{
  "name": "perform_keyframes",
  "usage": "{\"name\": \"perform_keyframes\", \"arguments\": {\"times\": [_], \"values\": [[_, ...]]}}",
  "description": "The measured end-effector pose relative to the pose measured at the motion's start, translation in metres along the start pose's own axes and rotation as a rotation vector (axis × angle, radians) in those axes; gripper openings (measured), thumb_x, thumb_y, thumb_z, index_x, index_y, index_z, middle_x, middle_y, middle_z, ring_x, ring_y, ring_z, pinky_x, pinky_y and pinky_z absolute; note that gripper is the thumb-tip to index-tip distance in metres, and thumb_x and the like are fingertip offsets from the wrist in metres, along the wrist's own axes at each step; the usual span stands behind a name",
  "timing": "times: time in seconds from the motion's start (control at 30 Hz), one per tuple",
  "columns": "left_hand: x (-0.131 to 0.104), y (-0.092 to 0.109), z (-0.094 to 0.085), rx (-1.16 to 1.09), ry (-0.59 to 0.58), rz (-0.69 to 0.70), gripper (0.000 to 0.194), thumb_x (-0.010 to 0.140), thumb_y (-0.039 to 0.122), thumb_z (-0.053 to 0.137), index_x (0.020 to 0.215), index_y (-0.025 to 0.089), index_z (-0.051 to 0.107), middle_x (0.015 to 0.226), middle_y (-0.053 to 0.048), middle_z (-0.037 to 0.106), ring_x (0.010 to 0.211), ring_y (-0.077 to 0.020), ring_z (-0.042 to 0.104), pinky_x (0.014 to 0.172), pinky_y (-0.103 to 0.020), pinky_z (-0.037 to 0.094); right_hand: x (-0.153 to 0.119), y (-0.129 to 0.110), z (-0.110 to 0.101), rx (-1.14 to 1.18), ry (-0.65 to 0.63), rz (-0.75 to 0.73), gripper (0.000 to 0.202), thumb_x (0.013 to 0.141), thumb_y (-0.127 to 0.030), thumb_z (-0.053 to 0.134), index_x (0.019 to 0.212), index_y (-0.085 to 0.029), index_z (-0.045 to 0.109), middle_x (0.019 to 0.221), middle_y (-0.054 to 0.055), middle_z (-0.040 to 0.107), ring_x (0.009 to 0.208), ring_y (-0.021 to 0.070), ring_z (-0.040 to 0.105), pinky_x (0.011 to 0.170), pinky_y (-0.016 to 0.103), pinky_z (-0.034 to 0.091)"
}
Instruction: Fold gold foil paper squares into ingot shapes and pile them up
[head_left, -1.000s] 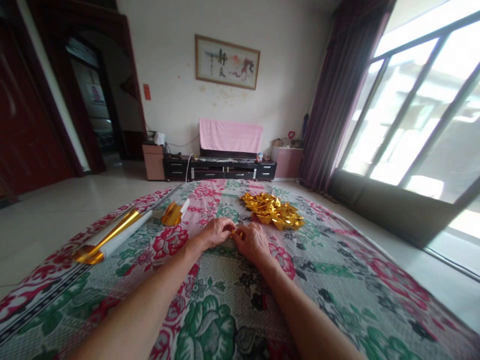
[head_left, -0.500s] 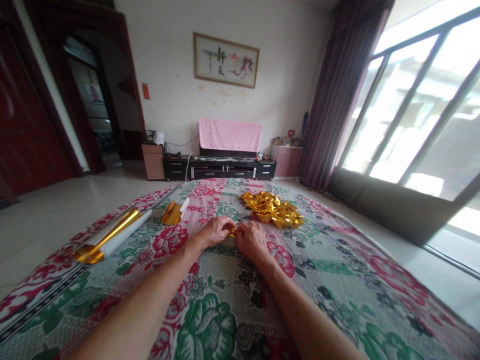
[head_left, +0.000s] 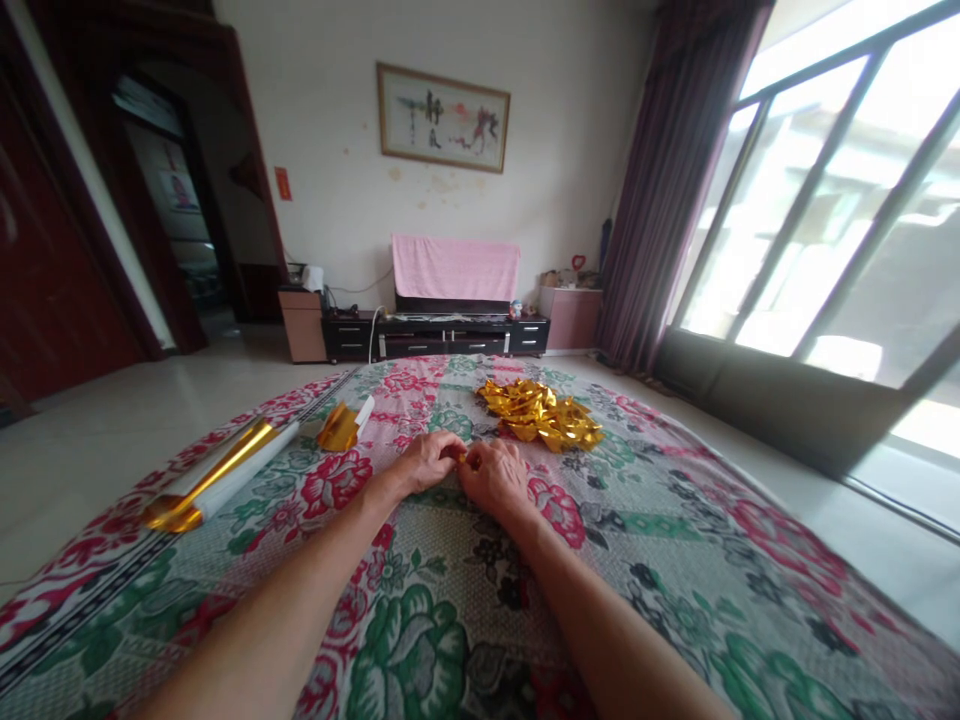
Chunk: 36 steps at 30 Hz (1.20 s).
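Observation:
My left hand and my right hand meet near the middle of the flowered cloth, fingertips pinched together. Between them shows a tiny bit of gold foil, mostly hidden by the fingers. Beyond my right hand lies a pile of folded gold foil pieces. A small curled gold sheet with a white underside rests left of my left hand. Farther left is a larger roll of gold and white foil paper.
Past the cloth's far edge stands a low black cabinet with a pink cloth draped over something on it. A purple curtain and a large window are on the right.
My hands have drawn slightly closer together, and less of the gold foil shows between them. The view has shifted slightly.

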<state>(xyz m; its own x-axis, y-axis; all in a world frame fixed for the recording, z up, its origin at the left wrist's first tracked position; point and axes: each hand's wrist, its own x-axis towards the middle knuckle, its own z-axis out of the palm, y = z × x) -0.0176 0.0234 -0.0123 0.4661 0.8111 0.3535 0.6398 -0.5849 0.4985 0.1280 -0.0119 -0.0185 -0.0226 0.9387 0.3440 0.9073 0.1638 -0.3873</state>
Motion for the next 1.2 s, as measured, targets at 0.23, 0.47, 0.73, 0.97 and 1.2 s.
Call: {"name": "perform_keyframes", "arguments": {"times": [0.23, 0.47, 0.73, 0.97, 1.2], "values": [[-0.001, 0.0, 0.001, -0.02, 0.003, -0.009, 0.03, 0.065, 0.007, 0.047, 0.087, 0.017, 0.064, 0.086, -0.001, 0.067, 0.081, -0.013, 0.059, 0.076, -0.022, 0.046, -0.001, 0.001, 0.0, -0.007, 0.033, 0.003, 0.021, 0.077, -0.039, 0.052, 0.08, -0.024, 0.066, 0.088, 0.006, 0.059, 0.087, 0.0201, 0.048, 0.07, 0.028, 0.033], [-0.001, 0.002, 0.0, 0.005, 0.002, -0.035, 0.027, 0.066, 0.009, 0.047, 0.086, 0.016, 0.065, 0.083, -0.002, 0.066, 0.078, -0.0129, 0.06, 0.073, -0.021, 0.046, -0.001, 0.005, -0.008, 0.013, -0.016, -0.041, 0.022, 0.08, -0.03, 0.046, 0.084, -0.024, 0.067, 0.085, 0.004, 0.059, 0.081, 0.0165, 0.049, 0.067, 0.025, 0.032], [-0.002, 0.008, -0.002, 0.045, 0.002, -0.01, 0.024, 0.067, 0.013, 0.051, 0.087, 0.016, 0.065, 0.084, -0.002, 0.065, 0.077, -0.0129, 0.058, 0.071, -0.021, 0.044, -0.002, 0.006, -0.005, 0.041, 0.028, -0.057, 0.021, 0.08, -0.028, 0.047, 0.082, -0.024, 0.067, 0.083, 0.005, 0.059, 0.082, 0.0189, 0.05, 0.067, 0.026, 0.034], [0.0, 0.001, -0.001, 0.143, -0.057, 0.18, 0.019, 0.075, 0.015, 0.049, 0.076, 0.02, 0.068, 0.077, -0.001, 0.064, 0.077, -0.0131, 0.057, 0.076, -0.024, 0.043, 0.006, 0.017, -0.001, 0.203, 0.212, -0.04, 0.025, 0.075, -0.011, 0.045, 0.088, -0.02, 0.065, 0.099, 0.006, 0.057, 0.093, 0.0175, 0.049, 0.081, 0.026, 0.036], [0.0, 0.0, 0.001, 0.193, 0.016, 0.153, 0.019, 0.073, 0.013, 0.051, 0.084, 0.019, 0.065, 0.079, -0.002, 0.063, 0.077, -0.0146, 0.056, 0.075, -0.025, 0.043, 0.013, 0.029, 0.0, 0.176, 0.101, -0.022, 0.024, 0.072, -0.015, 0.05, 0.091, -0.021, 0.064, 0.092, 0.005, 0.061, 0.089, 0.0185, 0.053, 0.08, 0.028, 0.036]]}}
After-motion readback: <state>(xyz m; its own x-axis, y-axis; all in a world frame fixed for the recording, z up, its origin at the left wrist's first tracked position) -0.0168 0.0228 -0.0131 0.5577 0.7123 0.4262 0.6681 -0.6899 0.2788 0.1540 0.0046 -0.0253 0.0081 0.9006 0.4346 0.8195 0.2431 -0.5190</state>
